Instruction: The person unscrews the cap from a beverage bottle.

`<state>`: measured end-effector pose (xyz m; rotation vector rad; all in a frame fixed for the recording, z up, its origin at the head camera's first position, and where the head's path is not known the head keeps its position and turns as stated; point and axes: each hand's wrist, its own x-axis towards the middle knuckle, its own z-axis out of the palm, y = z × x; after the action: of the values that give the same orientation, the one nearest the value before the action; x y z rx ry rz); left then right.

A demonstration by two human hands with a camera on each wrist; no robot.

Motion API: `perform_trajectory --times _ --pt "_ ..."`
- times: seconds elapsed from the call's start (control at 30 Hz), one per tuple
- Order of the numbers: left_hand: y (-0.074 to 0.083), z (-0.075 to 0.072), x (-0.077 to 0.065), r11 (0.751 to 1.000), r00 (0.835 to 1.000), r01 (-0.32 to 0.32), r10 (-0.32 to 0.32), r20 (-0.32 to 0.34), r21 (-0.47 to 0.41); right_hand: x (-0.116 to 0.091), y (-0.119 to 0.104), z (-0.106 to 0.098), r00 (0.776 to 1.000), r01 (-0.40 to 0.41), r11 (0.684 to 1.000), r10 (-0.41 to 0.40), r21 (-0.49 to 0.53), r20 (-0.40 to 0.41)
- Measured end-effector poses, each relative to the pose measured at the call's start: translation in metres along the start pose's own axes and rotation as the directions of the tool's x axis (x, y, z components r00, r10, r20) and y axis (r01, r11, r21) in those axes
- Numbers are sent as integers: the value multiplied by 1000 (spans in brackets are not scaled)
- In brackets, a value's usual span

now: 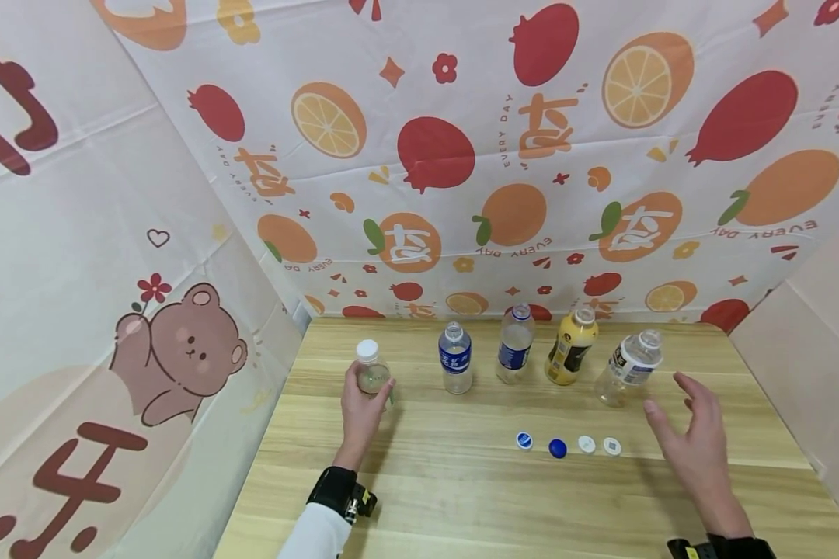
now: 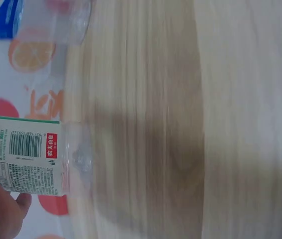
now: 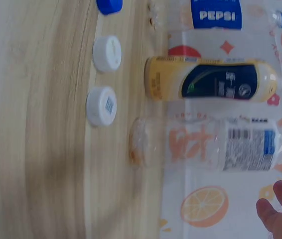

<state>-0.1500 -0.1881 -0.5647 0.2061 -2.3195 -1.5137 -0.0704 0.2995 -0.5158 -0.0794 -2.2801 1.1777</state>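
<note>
My left hand [image 1: 363, 410] grips a small clear bottle [image 1: 374, 376] with a white cap, fingers and thumb round its sides, at the left of the table. The left wrist view shows this bottle's white, green-edged label [image 2: 21, 154] with a barcode, its base close to the wood. At the right, my right hand [image 1: 695, 442] is spread beside an uncapped clear bottle [image 1: 629, 366] with a white and blue label. A gap shows between the fingertips and that bottle in the head view. In the right wrist view, loosely bent fingers [image 3: 268, 214] appear at the lower right.
Uncapped bottles stand in a row at the back: one with a blue label [image 1: 455, 359], a Pepsi bottle [image 1: 515, 345] and a yellow bottle [image 1: 571, 347]. Before them on the table lie a blue-and-white cap [image 1: 524, 440], a blue cap [image 1: 557, 448] and white caps [image 1: 586, 445]. Printed cloth [image 1: 363, 186] hangs behind.
</note>
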Motion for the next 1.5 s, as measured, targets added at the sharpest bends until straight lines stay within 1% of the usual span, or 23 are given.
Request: perform_trajectory --times 0.1,0.17,0.27,0.33,0.43,0.53,0.6,0.73,0.8,0.87,0.97,1.1,1.17,1.3,1.4,1.5 --pt "5 8 -7 998 998 -61 60 32 15 0 -8 5 998 56 998 -55 25 -9" --pt "8 14 -12 994 993 -109 108 53 26 0 -14 9 995 98 994 -98 40 -4" --pt "13 22 -20 983 981 -180 177 86 34 1 -23 15 987 157 986 -158 49 12" --pt "17 27 -25 972 967 -231 224 119 52 1 -30 19 981 190 980 -191 56 19" --pt "23 33 -31 943 939 -319 302 165 90 2 -38 26 971 236 970 -238 64 24" --pt "30 37 -36 903 900 -411 380 215 124 1 -45 33 964 259 961 -264 100 38" --pt "33 40 -39 875 872 -464 423 247 139 1 -50 39 959 270 957 -277 111 61" --pt "38 47 -46 807 812 -563 502 296 176 -4 -58 54 948 282 951 -297 126 118" --pt "40 51 -50 784 792 -592 521 320 187 -6 -62 62 943 283 952 -298 116 151" --pt "42 55 -54 774 778 -606 528 340 183 -7 -65 69 935 287 952 -302 108 183" --pt "44 59 -60 772 772 -607 517 369 189 -9 -70 78 930 272 958 -286 90 233" --pt "46 63 -65 756 761 -621 518 390 207 -11 -75 88 914 276 959 -284 70 289" --pt "47 64 -67 751 754 -628 520 402 207 -11 -77 93 904 290 955 -293 58 312" --pt "47 68 -70 738 740 -641 519 429 213 -12 -82 102 876 326 944 -322 52 360" --pt "47 70 -71 718 725 -659 529 441 223 -13 -86 108 852 330 943 -318 44 416" --pt "46 73 -72 691 707 -685 552 442 233 -14 -92 113 835 313 950 -284 17 471"
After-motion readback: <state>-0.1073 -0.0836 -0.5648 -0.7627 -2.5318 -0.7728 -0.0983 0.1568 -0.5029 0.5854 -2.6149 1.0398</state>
